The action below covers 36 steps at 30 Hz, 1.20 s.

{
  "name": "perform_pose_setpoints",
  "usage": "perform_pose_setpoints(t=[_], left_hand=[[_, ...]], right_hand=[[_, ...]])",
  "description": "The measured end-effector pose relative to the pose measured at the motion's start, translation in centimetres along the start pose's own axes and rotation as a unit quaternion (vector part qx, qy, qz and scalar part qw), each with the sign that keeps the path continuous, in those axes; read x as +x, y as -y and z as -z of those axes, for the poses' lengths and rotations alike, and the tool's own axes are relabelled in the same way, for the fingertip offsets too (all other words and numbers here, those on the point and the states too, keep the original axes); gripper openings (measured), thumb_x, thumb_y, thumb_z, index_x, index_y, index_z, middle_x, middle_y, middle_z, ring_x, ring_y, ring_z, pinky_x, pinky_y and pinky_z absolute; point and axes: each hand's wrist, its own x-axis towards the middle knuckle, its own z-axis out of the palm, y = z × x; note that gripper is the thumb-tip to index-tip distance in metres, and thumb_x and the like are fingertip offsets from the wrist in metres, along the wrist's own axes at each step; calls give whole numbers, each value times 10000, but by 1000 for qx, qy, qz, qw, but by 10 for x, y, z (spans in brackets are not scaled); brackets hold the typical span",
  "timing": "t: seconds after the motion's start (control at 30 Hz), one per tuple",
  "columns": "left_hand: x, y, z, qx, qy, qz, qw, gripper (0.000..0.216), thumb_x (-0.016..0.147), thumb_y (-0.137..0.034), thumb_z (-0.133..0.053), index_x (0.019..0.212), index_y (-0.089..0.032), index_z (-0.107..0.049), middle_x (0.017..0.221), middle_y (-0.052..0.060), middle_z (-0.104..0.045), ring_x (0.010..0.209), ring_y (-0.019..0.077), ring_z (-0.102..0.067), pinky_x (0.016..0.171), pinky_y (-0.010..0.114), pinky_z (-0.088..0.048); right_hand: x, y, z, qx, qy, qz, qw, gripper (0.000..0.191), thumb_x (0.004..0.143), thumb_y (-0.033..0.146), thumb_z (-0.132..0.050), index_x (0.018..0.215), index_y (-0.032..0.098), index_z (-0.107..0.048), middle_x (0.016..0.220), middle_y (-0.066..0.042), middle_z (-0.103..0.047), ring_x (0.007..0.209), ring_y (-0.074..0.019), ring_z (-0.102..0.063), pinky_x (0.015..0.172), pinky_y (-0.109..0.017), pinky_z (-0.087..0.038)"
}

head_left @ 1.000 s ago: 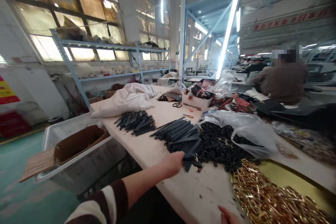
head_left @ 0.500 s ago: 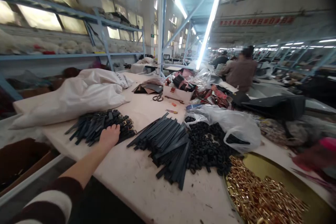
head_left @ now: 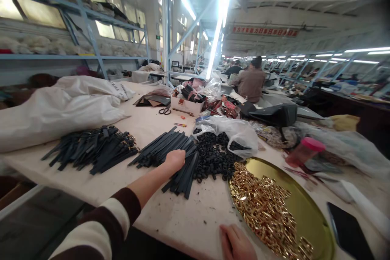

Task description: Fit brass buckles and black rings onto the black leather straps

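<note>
My left hand (head_left: 175, 161) is closed on a strap in the middle pile of flat black straps (head_left: 161, 146); its fingertips are partly hidden. At the bottom edge my right hand (head_left: 238, 243) rests on the table with its fingers curled under, and I cannot see whether anything is in them. Left of the middle pile lies a second pile of black straps (head_left: 91, 146) with gold buckles at their ends. Small black loops (head_left: 213, 158) are heaped just right of the middle pile. Close by my right hand, a round gold tray (head_left: 313, 211) holds many gold metal fittings (head_left: 265, 203).
A white sack (head_left: 61, 105) lies at the back left. Black-handled scissors (head_left: 165, 111), a cutter knife (head_left: 180, 124) and a white box (head_left: 185, 105) are farther back. A clear plastic bag (head_left: 240, 134) covers some loops. At right are a pink-lidded jar (head_left: 306, 150) and a phone (head_left: 349, 227). A person (head_left: 251, 81) is beyond.
My left hand has moved right, from the buckled straps to the middle strap pile. My right hand has come into view at the bottom. The view has turned right.
</note>
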Motion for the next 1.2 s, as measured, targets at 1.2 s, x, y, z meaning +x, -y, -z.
perform_pose_setpoints(t=[1.2], left_hand=[[-134,-105,-54,-714,252,316,571,90,666,-133,-446,754,-152,-448,668,25,-579,521,86,-535,451,171,-382]], right_hand=[[112,-43,68,107,57,-252,960,198,812,318,-432,854,170,-555,809,-46,-586,709,-162,-518,650,-294,-389]])
